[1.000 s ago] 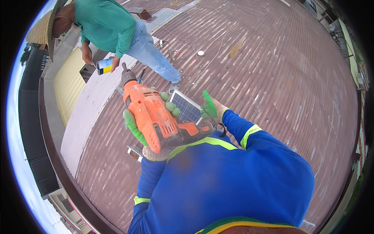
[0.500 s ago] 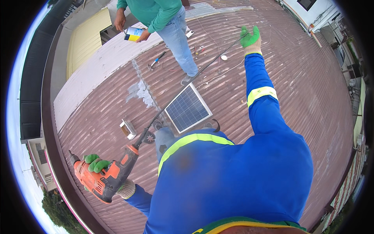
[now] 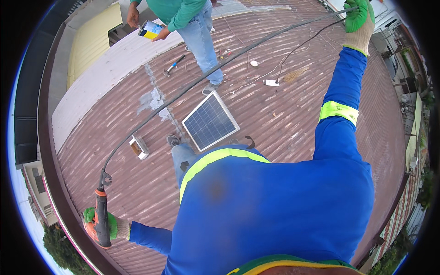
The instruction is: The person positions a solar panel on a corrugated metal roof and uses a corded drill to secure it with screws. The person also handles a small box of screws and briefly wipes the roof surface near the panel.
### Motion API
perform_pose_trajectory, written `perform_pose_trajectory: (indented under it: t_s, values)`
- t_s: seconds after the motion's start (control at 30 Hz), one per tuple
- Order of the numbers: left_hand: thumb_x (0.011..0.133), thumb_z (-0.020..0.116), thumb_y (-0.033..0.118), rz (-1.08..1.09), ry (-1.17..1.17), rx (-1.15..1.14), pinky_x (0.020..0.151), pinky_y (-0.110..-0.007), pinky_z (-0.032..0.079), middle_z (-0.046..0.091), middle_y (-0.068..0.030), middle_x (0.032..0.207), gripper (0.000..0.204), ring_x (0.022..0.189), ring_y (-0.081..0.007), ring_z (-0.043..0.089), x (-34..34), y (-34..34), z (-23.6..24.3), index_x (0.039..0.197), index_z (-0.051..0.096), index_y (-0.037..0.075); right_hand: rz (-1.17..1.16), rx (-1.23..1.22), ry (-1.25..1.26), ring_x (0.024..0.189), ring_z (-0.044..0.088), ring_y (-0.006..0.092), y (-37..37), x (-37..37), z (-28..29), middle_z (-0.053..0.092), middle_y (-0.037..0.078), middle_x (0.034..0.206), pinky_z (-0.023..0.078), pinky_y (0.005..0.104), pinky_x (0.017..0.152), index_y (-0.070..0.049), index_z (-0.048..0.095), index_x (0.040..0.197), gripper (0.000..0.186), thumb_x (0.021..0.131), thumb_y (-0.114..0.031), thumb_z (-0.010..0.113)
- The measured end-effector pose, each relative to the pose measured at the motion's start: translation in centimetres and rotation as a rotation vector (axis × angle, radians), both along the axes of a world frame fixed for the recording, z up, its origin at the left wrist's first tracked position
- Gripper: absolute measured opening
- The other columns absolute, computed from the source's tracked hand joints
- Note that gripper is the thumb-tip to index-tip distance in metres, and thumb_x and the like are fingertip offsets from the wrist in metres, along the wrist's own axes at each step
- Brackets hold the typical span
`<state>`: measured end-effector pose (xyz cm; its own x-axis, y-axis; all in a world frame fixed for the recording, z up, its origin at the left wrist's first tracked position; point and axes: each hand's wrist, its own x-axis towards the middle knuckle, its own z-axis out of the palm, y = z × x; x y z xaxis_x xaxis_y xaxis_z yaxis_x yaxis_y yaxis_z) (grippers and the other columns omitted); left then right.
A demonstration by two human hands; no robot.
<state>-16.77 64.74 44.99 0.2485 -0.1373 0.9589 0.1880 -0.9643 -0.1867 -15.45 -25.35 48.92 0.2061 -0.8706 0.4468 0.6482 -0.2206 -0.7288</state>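
At the lower left my gloved left hand (image 3: 112, 225) is closed round an orange and black power drill (image 3: 101, 220). A dark cable (image 3: 220, 68) runs from the drill's end across the roof, pulled fairly straight, to my right hand (image 3: 359, 19). That green-palmed glove is shut on the cable, high at the upper right with the arm stretched out. From there a thinner length drops to a white extension socket (image 3: 271, 82) lying on the roof. Below the cable, by my feet, a solar panel (image 3: 211, 121) in a pale frame lies flat.
A person in a green top and jeans (image 3: 197, 39) stands ahead, holding a yellow and blue can (image 3: 151, 30). On the corrugated roof (image 3: 293, 123) lie a hammer (image 3: 174, 65), a small open box (image 3: 139, 147) and a white round object (image 3: 254, 63). The roof's edge (image 3: 55, 178) runs along the left.
My right hand has moved up and right with the cable, which is straighter. The drill has swung lower, turning its handle end toward me. The white extension socket has come into sight.
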Motion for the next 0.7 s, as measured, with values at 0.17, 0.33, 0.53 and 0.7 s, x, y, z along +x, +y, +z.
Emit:
perform_pose_trajectory:
  t_s: [0.17, 0.33, 0.53, 0.7]
  values:
    - [0.087, 0.071, 0.022, 0.061, 0.153, -0.139, 0.058, -0.037, 0.046, 0.055, 0.0002, 0.065, 0.023, 0.060, -0.0223, 0.059, -0.3, 2.4, -3.4, 0.070, 0.058, 0.014, -0.075, -0.426, 0.284, 0.090, 0.069, 0.0156, 10.4, -7.7, 4.9, 0.072, 0.016, 0.124, 0.052, 0.0241, 0.066, -0.001, 0.059, 0.142, 0.042, 0.108, -0.025, 0.062]
    - [0.085, 0.079, 0.039, -0.103, 0.250, -0.282, 0.064, -0.036, 0.050, 0.059, 0.0034, 0.069, 0.028, 0.066, -0.0207, 0.063, -0.2, 3.5, -6.1, 0.073, 0.064, 0.018, 0.069, -0.446, 0.792, 0.096, 0.073, 0.0170, 15.2, -13.3, 2.4, 0.074, 0.013, 0.123, 0.054, 0.0274, 0.069, -0.001, 0.061, 0.135, 0.039, 0.104, -0.022, 0.067]
    - [0.088, 0.078, 0.051, -0.125, 0.486, -0.322, 0.072, -0.038, 0.052, 0.065, 0.0052, 0.087, 0.038, 0.085, -0.0187, 0.067, -0.4, 5.2, -9.4, 0.095, 0.069, 0.014, 0.343, -0.057, 1.409, 0.087, 0.070, 0.0121, 18.6, -17.1, -6.9, 0.073, 0.004, 0.104, 0.054, 0.0284, 0.067, -0.007, 0.067, 0.124, 0.028, 0.099, -0.019, 0.070]
    - [0.095, 0.072, 0.050, -0.494, 0.528, -0.767, 0.096, -0.043, 0.054, 0.065, -0.0058, 0.121, 0.055, 0.113, -0.0218, 0.064, -0.1, 7.8, -14.1, 0.129, 0.060, 0.009, 0.555, -0.478, 2.049, 0.103, 0.070, 0.0374, 20.9, -19.8, -17.2, 0.075, 0.017, 0.104, 0.054, 0.0475, 0.089, -0.011, 0.070, 0.109, 0.030, 0.089, -0.033, 0.076]
